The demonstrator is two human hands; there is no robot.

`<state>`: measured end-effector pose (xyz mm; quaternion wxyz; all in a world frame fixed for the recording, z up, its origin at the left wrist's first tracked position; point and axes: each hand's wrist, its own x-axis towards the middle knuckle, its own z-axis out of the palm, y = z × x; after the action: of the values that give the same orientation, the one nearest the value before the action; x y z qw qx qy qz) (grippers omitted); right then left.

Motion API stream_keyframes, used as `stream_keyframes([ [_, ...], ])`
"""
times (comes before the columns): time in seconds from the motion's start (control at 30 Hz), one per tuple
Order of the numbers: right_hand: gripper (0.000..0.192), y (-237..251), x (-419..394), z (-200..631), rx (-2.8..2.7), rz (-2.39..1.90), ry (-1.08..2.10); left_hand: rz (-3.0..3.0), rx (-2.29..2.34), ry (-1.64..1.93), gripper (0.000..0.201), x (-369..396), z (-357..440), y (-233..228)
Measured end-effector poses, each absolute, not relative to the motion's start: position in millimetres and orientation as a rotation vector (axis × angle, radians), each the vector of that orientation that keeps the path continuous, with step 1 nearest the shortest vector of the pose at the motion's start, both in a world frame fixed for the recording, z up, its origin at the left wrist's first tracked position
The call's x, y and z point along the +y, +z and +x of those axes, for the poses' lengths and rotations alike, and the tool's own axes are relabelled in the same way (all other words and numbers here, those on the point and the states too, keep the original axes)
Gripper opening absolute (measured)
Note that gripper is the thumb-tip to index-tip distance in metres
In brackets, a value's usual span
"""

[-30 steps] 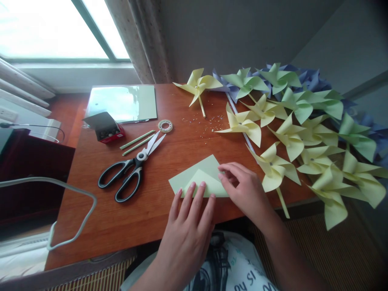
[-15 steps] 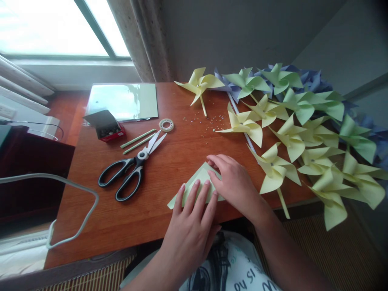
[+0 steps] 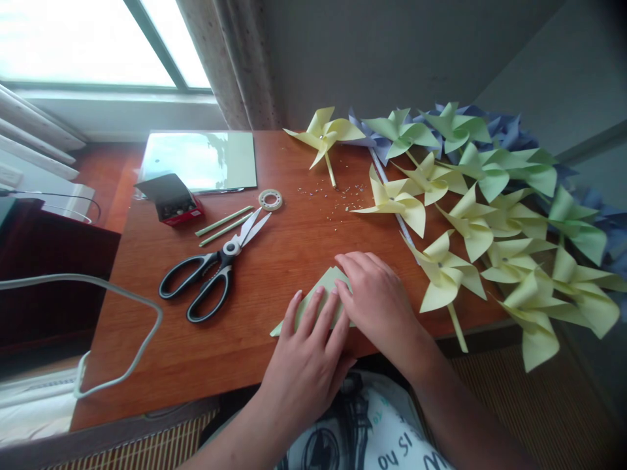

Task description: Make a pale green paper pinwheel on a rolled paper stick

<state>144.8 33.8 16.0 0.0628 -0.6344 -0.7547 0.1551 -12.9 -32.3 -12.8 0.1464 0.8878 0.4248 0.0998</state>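
A folded piece of light green paper point(image 3: 331, 279) lies near the table's front edge, its peak pointing away from me. My left hand point(image 3: 307, 349) rests flat on it, fingers spread and pressing it down. At the paper's right side, my right hand point(image 3: 376, 295) has its fingers curled together over the slanted edge, with the thumb on the paper near the peak. Most of the paper's right part is hidden under the hands. Left of the hands lie black-handled scissors point(image 3: 226, 250) with open blades.
Two thin green paper sticks point(image 3: 224, 222), a tape roll point(image 3: 270, 200) and an opened small red box point(image 3: 179, 212) sit beyond the scissors. Behind them is a plastic-covered paper stack point(image 3: 242, 160). Yellow, green and purple pinwheels point(image 3: 441, 264) crowd the right side. Small scraps point(image 3: 349, 192) dot the table point(image 3: 196, 359).
My right hand has shifted slightly along the paper's right edge and covers more of it. The paper's right side looks folded farther in. My left hand stays in place.
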Motion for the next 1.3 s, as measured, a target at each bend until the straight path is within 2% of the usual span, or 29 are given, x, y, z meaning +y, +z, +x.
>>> stream_keyframes([
  [0.27,0.033,15.7,36.7,141.0,-2.302,-1.912,0.554,2.542,1.223,0.241,0.058,-32.8,-12.6,-11.9],
  [0.53,0.039,7.0,35.3,149.1,-2.030,-1.833,0.663,2.574,1.232,0.231,0.061,-32.3,-11.9,-9.5],
  [0.67,0.032,1.2,37.3,153.0,-1.887,-1.805,0.785,2.583,1.231,0.275,0.062,-33.1,-10.8,-6.9],
  [0.83,0.025,7.1,36.3,155.9,-1.752,-1.646,0.979,2.493,1.237,0.501,0.045,-25.8,-19.9,1.8],
  [0.97,0.020,18.1,33.1,158.2,-1.737,-1.497,1.124,2.325,1.475,0.763,0.034,-1.2,-36.0,10.1],
  [1.03,0.019,22.3,32.2,159.2,-1.742,-1.446,1.163,2.254,1.508,0.770,0.029,14.2,-42.8,13.1],
  [1.17,0.020,26.3,31.8,160.3,-1.727,-1.400,1.194,1.981,1.240,0.652,0.011,35.2,-48.4,14.9],
  [1.3,0.019,26.5,31.5,159.8,-1.711,-1.420,1.155,1.826,1.152,0.669,0.010,38.2,-45.6,12.2],
])
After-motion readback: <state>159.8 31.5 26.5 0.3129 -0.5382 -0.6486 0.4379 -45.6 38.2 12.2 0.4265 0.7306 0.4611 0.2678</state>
